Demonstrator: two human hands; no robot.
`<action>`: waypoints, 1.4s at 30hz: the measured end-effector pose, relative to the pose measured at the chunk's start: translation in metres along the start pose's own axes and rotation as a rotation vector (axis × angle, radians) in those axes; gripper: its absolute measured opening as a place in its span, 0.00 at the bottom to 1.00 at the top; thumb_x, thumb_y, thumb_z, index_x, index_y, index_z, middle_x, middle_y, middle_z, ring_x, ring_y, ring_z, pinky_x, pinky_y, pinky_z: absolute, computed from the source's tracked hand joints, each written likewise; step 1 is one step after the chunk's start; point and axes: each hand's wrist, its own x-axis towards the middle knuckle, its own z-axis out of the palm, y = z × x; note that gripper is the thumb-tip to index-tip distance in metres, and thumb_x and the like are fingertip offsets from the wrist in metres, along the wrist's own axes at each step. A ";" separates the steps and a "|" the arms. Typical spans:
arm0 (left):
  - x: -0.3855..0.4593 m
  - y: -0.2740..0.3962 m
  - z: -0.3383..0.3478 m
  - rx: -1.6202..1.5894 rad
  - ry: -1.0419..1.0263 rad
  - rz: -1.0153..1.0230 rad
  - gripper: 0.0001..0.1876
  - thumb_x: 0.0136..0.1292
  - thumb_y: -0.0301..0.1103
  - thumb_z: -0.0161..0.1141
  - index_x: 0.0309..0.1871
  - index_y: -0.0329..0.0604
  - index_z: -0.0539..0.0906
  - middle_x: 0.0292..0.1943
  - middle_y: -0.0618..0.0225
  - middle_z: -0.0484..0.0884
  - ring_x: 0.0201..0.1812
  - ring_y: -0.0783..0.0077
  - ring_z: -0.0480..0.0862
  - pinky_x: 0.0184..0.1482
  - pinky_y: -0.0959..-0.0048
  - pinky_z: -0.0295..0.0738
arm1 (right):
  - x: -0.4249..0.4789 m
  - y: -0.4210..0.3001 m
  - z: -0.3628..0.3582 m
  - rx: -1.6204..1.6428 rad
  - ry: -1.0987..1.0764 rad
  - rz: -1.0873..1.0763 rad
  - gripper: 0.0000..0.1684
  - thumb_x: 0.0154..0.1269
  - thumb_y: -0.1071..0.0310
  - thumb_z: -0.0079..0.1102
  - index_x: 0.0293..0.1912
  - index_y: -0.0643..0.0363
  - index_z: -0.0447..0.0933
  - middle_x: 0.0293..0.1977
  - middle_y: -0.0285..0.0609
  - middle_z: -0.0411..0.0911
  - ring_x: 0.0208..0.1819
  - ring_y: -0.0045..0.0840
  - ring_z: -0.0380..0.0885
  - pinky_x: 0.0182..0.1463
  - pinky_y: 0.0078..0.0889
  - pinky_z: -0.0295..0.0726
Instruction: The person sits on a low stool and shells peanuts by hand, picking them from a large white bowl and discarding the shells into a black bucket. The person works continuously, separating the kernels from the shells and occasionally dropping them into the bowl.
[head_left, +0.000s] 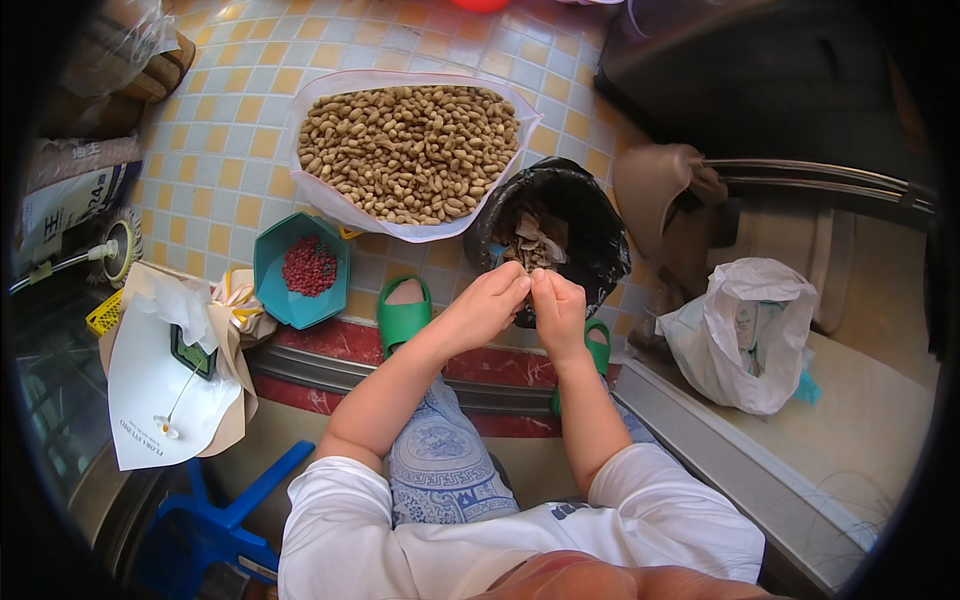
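My left hand (491, 298) and my right hand (559, 304) meet at the thumbs and fingertips above a black-bagged bin (600, 247). Between the pinched fingers is a small thing, apparently a peanut, almost wholly hidden. Peanut shells and crumpled paper scraps (534, 236) lie inside the bin. Just beyond my hands, to the left, a wide white sack (322, 191) stands open, full of unshelled peanuts (409, 150). Further left, a teal octagonal bowl (274, 262) holds red-skinned shelled peanuts (309, 266) on its bottom.
Green slippers (405, 319) are on my feet by the metal door track (322, 371). At left lie a paper-wrapped bouquet (150, 382), a mop head (120, 247) and a blue plastic stool (217, 517). A white plastic bag (697, 337) sits at right, near a brown chair-like object (652, 187).
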 end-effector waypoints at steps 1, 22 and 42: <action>0.002 -0.004 0.000 -0.089 -0.017 -0.012 0.12 0.73 0.39 0.45 0.34 0.43 0.70 0.23 0.75 0.66 0.23 0.85 0.64 0.22 0.82 0.60 | 0.000 0.002 0.001 -0.064 0.024 -0.039 0.19 0.71 0.65 0.48 0.24 0.65 0.70 0.17 0.41 0.70 0.17 0.22 0.65 0.22 0.29 0.64; 0.011 -0.010 0.002 -0.639 -0.102 -0.084 0.12 0.75 0.40 0.42 0.36 0.45 0.70 0.22 0.76 0.63 0.19 0.83 0.59 0.20 0.83 0.52 | -0.002 0.023 -0.003 0.381 0.316 0.052 0.24 0.73 0.61 0.48 0.20 0.59 0.62 0.16 0.31 0.62 0.17 0.14 0.60 0.20 0.21 0.57; 0.003 -0.014 0.006 -0.143 0.087 0.192 0.14 0.74 0.37 0.45 0.32 0.41 0.72 0.20 0.79 0.65 0.22 0.87 0.62 0.22 0.83 0.56 | -0.002 0.004 -0.004 0.600 -0.095 0.341 0.17 0.73 0.55 0.49 0.30 0.54 0.67 0.19 0.26 0.61 0.18 0.07 0.55 0.19 0.12 0.52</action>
